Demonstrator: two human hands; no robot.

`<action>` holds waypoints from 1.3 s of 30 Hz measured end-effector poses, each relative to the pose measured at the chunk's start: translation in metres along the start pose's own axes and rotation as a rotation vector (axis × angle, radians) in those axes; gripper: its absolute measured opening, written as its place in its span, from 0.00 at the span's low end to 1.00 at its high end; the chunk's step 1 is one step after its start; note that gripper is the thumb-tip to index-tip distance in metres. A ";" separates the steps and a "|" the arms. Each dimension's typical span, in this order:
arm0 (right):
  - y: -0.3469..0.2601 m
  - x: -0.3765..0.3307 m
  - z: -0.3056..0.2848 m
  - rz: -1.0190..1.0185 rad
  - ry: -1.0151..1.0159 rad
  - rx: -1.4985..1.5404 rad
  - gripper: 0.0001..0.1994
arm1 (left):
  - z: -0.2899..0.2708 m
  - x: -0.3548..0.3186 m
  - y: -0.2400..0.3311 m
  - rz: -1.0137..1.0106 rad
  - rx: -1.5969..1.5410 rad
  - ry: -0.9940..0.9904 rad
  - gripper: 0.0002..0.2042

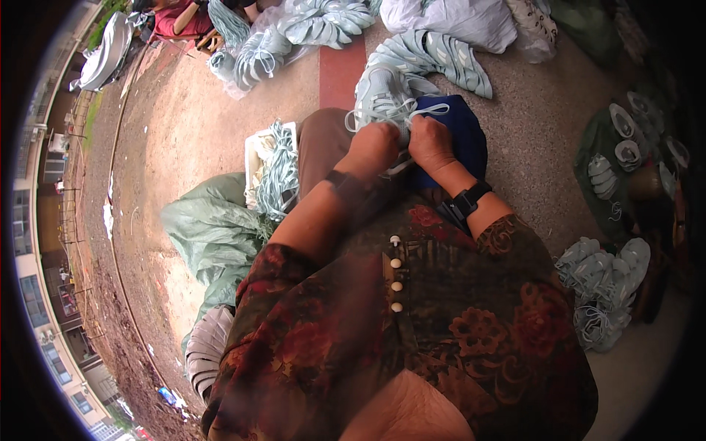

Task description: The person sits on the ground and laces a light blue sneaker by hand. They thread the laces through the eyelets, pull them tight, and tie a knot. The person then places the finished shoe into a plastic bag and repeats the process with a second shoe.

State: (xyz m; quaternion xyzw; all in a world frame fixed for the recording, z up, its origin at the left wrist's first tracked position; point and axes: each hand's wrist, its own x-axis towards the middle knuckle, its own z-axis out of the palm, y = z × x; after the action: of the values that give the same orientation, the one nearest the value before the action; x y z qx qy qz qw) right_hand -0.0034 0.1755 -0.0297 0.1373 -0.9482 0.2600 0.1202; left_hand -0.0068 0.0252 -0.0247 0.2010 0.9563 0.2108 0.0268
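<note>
A pale blue-grey shoe upper point(382, 90), laced across its front, lies over my lap in front of me. Loose loops of light shoelace point(434, 110) stick out on both sides of it. My left hand point(373, 149) is closed in a fist at its near end, fingers on the lace. Close beside it, my right hand point(431, 141) is also closed, pinching lace, with a loop standing out above the knuckles. The fingertips of both hands are mostly hidden. Under the right hand lies dark blue cloth point(460, 140).
Beyond the shoe, a curved row of stacked uppers point(441, 57) lies on the ground. At my left stands a white basket point(251, 158) with bundled laces point(278, 173), beside a green sack point(209, 220). More laced uppers point(607, 283) sit at right. Another person's red sleeve point(175, 18) shows far left.
</note>
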 end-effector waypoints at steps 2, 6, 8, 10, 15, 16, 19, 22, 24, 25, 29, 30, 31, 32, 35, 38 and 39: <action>-0.003 0.001 -0.001 0.023 -0.011 0.009 0.03 | 0.010 -0.015 -0.016 0.071 -0.054 0.014 0.06; -0.008 -0.003 -0.006 0.018 0.011 0.033 0.03 | -0.022 -0.010 0.021 -0.141 -0.362 0.245 0.06; -0.011 -0.002 -0.006 0.004 0.009 0.039 0.03 | 0.007 0.007 0.005 -0.021 -0.203 0.225 0.07; -0.004 -0.002 -0.001 0.003 0.026 0.040 0.03 | 0.006 0.016 0.012 -0.002 -0.145 0.202 0.07; 0.003 0.000 0.003 0.059 0.013 0.113 0.04 | 0.002 0.013 0.012 -0.049 -0.088 0.117 0.08; 0.003 0.001 0.000 0.079 -0.010 0.122 0.04 | 0.005 0.006 0.003 0.005 -0.026 0.064 0.07; -0.001 0.002 -0.007 0.066 -0.064 0.043 0.07 | -0.004 -0.026 -0.028 0.025 -0.100 -0.068 0.07; -0.019 0.004 -0.022 -0.036 -0.066 0.031 0.07 | -0.039 -0.056 -0.027 -0.265 -0.686 -0.082 0.07; -0.036 0.010 -0.025 -0.239 0.005 0.186 0.07 | -0.047 -0.063 -0.028 -0.438 -1.060 -0.016 0.07; -0.044 0.012 -0.024 -0.340 0.042 0.265 0.07 | -0.048 -0.062 -0.028 -0.427 -1.280 0.073 0.06; -0.050 0.017 0.002 -0.033 -0.346 0.332 0.06 | -0.035 -0.051 -0.043 -0.432 -1.442 0.306 0.05; -0.045 0.017 0.008 0.034 -0.402 0.436 0.06 | -0.032 -0.049 -0.042 -0.438 -1.414 0.334 0.04; -0.041 0.018 0.015 0.104 -0.456 0.540 0.06 | -0.028 -0.047 -0.040 -0.443 -1.386 0.360 0.04; -0.036 0.018 0.021 0.177 -0.509 0.643 0.05 | -0.024 -0.044 -0.039 -0.448 -1.357 0.385 0.04; -0.053 0.020 0.011 0.366 -0.538 0.865 0.05 | -0.018 -0.040 -0.041 -0.470 -1.312 0.428 0.03; -0.054 0.020 0.006 0.383 -0.546 0.871 0.08 | -0.017 -0.033 -0.037 -0.508 -1.238 0.456 0.04; -0.053 0.020 0.006 0.390 -0.547 0.881 0.08 | -0.017 -0.030 -0.036 -0.515 -1.214 0.457 0.04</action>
State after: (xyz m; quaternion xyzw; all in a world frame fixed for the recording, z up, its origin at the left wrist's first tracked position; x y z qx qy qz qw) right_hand -0.0059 0.1248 -0.0041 0.0591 -0.7543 0.6044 -0.2495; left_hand 0.0053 -0.0239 -0.0254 -0.1321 0.6683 0.7318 -0.0185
